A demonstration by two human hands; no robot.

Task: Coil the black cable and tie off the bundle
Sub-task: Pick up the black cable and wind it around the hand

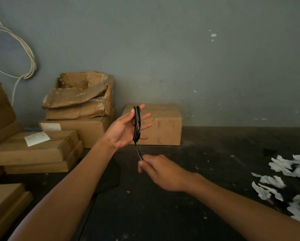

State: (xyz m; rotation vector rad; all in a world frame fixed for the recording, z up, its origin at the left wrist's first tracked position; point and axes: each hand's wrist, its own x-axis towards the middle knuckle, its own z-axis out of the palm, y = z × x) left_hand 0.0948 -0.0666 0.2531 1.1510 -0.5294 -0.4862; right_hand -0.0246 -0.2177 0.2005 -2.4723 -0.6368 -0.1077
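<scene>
The black cable (137, 124) is wound in several loops around the straight, spread fingers of my left hand (126, 129), which is raised palm-up above the dark floor. My thumb rests against the loops near the top. A short free length of cable hangs from the bottom of the coil down to my right hand (160, 171). That hand sits just below and to the right of the coil and pinches the cable's tail between thumb and curled fingers. The cable's end is hidden inside the right hand.
Cardboard boxes (152, 126) stand against the grey wall behind my hands, with more stacked boxes (34, 148) on the left. Torn white paper scraps (284, 178) lie on the dark floor at right. A white cable loop (24, 54) hangs on the wall at upper left.
</scene>
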